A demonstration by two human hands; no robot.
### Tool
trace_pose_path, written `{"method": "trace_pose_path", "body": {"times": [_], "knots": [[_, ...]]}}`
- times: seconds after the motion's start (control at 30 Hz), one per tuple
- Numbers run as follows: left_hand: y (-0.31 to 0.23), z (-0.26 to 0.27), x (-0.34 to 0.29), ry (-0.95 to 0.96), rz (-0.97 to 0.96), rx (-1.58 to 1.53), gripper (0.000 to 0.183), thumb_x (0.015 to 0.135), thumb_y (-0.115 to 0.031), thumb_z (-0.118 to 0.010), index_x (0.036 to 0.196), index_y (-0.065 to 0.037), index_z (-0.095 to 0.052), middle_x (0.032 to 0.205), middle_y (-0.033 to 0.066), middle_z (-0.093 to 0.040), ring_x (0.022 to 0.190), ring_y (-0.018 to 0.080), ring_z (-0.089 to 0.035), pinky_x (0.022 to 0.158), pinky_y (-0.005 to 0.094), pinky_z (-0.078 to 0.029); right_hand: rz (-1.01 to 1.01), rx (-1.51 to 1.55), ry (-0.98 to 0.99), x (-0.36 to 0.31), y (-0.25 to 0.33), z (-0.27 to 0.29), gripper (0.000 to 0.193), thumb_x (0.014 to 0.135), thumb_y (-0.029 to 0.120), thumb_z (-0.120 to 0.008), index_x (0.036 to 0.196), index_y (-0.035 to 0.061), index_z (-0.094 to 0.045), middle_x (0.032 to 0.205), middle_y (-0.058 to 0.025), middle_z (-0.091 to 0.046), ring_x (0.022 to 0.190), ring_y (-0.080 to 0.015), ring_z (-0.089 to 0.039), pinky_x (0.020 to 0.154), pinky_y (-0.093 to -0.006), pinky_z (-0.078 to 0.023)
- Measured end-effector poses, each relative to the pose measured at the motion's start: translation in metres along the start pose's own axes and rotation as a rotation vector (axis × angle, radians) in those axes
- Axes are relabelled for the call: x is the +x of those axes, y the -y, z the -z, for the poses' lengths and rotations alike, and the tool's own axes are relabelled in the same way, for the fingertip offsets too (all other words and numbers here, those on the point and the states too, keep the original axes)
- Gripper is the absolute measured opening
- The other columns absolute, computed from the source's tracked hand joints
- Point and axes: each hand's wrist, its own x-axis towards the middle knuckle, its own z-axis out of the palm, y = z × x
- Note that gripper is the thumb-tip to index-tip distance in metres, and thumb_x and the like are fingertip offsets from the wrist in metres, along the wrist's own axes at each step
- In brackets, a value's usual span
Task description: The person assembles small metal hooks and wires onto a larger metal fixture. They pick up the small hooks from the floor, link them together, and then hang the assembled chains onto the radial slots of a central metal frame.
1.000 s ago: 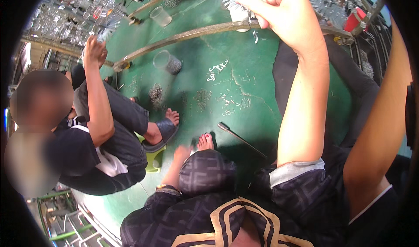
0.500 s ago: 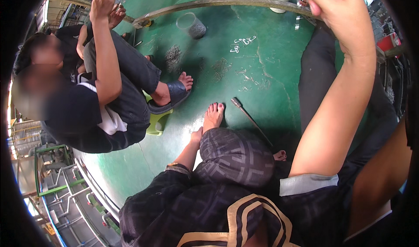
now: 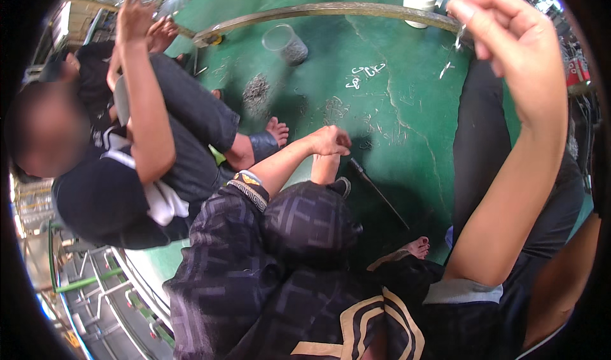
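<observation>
- Since half a second ago our left hand [image 3: 329, 140] has come up off the green floor beside our knee and now hangs in a loose fist above our bare foot, while the whole view has swung a little further down and left.
- Our right hand [image 3: 509, 35] is raised high at the upper right, thumb and fingertips pinched together on a small thin silvery metal piece [image 3: 459, 37] that dangles just below them.
- Our left hand's fingers are curled shut; we cannot tell whether anything is inside them.
- We sit on a green painted floor [image 3: 394, 124], in dark patterned clothing with a gold band at the cuff.
- On the floor just right of our left hand lies a thin dark metal rod [image 3: 380, 193].
- Farther up the floor stands a clear plastic cup [image 3: 286, 42] holding small dark bits, near a long curved metal bar [image 3: 331, 10].
- A white container [image 3: 418, 0] stands behind the bar, near our right hand.
- To our left sits another person in black, one hand [image 3: 137, 16] lifted high.
</observation>
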Motion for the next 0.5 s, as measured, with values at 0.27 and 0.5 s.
{"method": "trace_pose_path", "body": {"times": [0.27,0.5], "knots": [[-0.013,0.043,0.082,-0.072,-0.389,-1.004,0.073,0.068,0.003,-0.077,0.131,-0.009,-0.041,0.125,0.0113,-0.046,0.106,0.0202,-0.053,0.085,0.0348,-0.053,-0.318,0.15,0.1,0.004,-0.08,-0.117,0.008,0.082,0.008,-0.064,0.083,0.0012,-0.066,0.062,-0.0002,-0.058,0.056,-0.003,-0.049,0.051,-0.0208,-0.041],[0.033,0.033,0.119,-0.092,-0.293,-1.41,0.049,0.076,0.005,-0.069,0.12,-0.004,-0.051,0.095,0.0091,-0.064,0.082,0.0141,-0.063,0.067,0.0271,-0.053,-0.547,0.186,-0.031,-0.022,-0.201,-0.209,0.013,0.081,0.013,-0.066,0.085,0.0018,-0.068,0.061,-0.0051,-0.062,0.054,-0.0066,-0.054,0.05,-0.0257,-0.043]]}}
